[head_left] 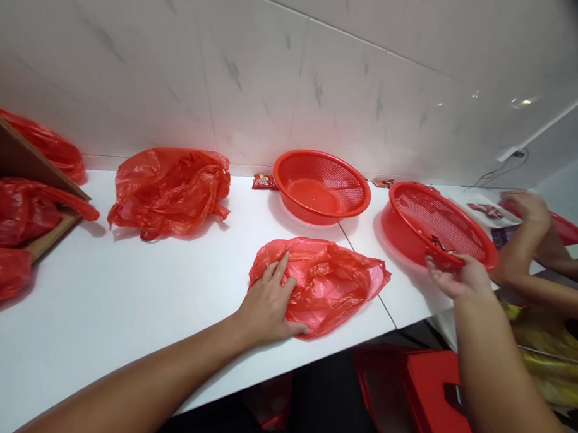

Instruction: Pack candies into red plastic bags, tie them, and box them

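My left hand lies spread on a crumpled red plastic bag at the front of the white table. Over to the right, my right hand grips the near rim of a red mesh basket, which tilts toward me. A few small wrapped packets show low inside it. Behind the bag stands a second red basket, with nothing visible in it.
Another red bag sits at the back left, near a cardboard box holding red bags. Small snack packets lie by the wall. At far right, another person's hands are at a red basket. A red stool stands below.
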Tool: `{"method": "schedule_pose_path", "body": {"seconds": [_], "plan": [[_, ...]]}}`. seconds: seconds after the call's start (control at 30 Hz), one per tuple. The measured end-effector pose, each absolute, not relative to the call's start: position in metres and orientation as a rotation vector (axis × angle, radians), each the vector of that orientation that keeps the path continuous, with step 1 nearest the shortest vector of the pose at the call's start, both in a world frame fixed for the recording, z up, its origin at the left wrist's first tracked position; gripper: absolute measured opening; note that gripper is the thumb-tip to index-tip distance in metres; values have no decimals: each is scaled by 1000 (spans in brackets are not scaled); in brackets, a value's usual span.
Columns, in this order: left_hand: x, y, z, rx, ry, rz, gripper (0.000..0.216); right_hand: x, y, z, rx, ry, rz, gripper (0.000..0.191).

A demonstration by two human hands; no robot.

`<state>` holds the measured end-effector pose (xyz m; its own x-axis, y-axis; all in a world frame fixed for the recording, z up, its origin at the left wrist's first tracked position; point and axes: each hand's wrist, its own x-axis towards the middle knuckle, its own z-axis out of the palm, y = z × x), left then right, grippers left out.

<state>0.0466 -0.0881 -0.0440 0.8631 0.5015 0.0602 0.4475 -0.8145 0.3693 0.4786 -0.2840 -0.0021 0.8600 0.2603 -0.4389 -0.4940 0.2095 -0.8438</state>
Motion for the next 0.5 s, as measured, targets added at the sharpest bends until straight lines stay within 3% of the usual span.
{"method": "schedule_pose_path", "body": {"seconds": [0.1, 0.27, 0.5], "plan": [[47, -87, -44, 2664, 737, 204, 80, 437, -284, 7, -1140, 116, 561, 27], [48, -85, -44, 2663, 702, 161, 83, 362, -278, 20, -1016, -122, 726, 17], [48, -80, -50, 2710, 466, 195, 90, 286, -231, 21, -1014, -339, 921, 17]]}}
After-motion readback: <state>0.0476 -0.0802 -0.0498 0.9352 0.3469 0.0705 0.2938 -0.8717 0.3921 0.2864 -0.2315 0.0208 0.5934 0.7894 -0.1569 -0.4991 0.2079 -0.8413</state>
